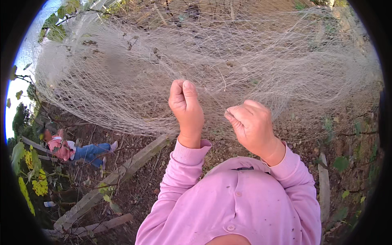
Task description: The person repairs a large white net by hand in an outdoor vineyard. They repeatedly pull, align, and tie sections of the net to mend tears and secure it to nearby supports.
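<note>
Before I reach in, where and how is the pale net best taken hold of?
Probably by its lower-left edge, left of the left grip, coming from the near side, below that edge. There the strands of the pale net draw together into a denser band, so a pinch should gather several at once. The middle spreads into looser mesh and likely gives less to hold.

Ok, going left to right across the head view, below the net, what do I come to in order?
Person in blue jeans, your left hand, your right hand, pale post on the right, round green leaf.
</note>
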Demonstrator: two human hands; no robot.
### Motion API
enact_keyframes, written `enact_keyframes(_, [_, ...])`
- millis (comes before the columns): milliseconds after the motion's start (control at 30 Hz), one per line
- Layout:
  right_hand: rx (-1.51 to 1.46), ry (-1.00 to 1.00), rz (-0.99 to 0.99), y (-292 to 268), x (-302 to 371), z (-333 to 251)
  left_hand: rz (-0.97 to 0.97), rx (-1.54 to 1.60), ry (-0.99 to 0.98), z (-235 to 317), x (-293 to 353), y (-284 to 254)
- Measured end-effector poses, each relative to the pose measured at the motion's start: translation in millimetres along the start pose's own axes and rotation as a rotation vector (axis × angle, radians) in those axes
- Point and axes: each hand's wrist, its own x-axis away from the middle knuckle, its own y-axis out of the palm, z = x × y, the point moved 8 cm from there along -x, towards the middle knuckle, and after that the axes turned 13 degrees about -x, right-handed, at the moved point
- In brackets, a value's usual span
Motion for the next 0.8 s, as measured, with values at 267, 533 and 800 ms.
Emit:
enact_keyframes(267, [-0.121,-0.433,0.112,-16,-11,-42,-0.023,-0.090,-0.003,4,2,1])
enact_keyframes(533, [-0.677,-0.394,-0.251,17,-21,-25,-0.038,0.165,-0.153,-2,-8,6])
enact_keyframes(800, [-0.504,-0.254,-0.111,19,7,-7,-0.102,0.352,-0.220,-4,7,23])
